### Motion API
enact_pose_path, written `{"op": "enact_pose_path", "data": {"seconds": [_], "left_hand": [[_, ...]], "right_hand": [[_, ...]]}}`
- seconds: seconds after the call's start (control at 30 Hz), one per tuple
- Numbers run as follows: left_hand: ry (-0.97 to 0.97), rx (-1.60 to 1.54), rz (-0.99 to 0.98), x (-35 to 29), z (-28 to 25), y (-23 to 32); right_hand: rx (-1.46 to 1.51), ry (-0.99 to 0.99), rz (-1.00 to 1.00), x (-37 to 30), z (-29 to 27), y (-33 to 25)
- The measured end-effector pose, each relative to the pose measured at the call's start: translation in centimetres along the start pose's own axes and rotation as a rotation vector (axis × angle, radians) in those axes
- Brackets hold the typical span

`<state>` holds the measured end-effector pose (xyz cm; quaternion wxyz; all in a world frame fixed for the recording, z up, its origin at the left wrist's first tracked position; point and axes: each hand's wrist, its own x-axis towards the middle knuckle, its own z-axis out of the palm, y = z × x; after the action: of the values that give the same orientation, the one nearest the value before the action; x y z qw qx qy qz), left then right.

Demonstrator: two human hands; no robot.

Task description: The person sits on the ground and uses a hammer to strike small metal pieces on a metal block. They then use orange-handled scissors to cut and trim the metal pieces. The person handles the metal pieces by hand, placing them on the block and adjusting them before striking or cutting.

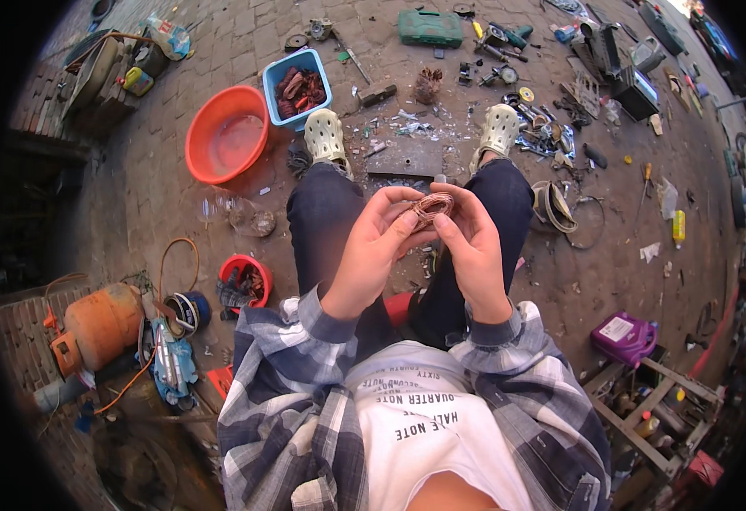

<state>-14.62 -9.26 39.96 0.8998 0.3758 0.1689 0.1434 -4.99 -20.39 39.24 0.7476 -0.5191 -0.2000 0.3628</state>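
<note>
A small coil of copper wire (431,207) is held up between my two hands, above the gap between my knees. My left hand (379,237) pinches its left side with thumb and fingers. On the other side my right hand (470,234) grips it, thumb pressed at the lower edge. The fingers partly cover the coil. Below and beyond the hands a dark metal plate (415,163) lies on the ground among small scraps. A blue basin (320,66) holding reddish-brown copper bundles stands beyond my left foot.
An orange basin (205,136) stands at left, with a small red bucket (262,298) nearer. Past my feet lie a hammer (378,95), a green case (430,28) and motor parts (499,75). An orange gas cylinder (105,328) is at lower left, a purple jug (624,338) at right.
</note>
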Motion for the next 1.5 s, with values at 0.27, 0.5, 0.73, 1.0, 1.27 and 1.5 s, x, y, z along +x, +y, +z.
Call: {"op": "enact_pose_path", "data": {"seconds": [0.27,0.5,0.73,1.0,1.27,1.5], "left_hand": [[0.059,0.243,0.126,0.8,-1.1,-1.1],[0.078,0.265,0.06,1.0,-1.1,-0.3],[0.097,0.282,-0.02,0.8,-3.1,-1.3],[0.161,0.062,-0.112,2.0,-5.5,-2.7],[0.25,0.152,-0.152,2.5,-7.0,-3.8],[0.544,0.269,-0.471,2.0,-12.6,-12.9]], "right_hand": [[0.134,0.041,0.106,1.0,0.4,1.6],[0.087,-0.063,0.167,1.8,-0.4,1.4],[0.059,-0.096,0.224,2.2,-0.7,3.1],[-0.045,-0.032,0.183,2.7,-1.1,6.0],[-0.122,0.019,0.123,2.8,-0.6,7.6],[-0.337,0.269,0.505,-0.3,-3.8,19.3]]}}
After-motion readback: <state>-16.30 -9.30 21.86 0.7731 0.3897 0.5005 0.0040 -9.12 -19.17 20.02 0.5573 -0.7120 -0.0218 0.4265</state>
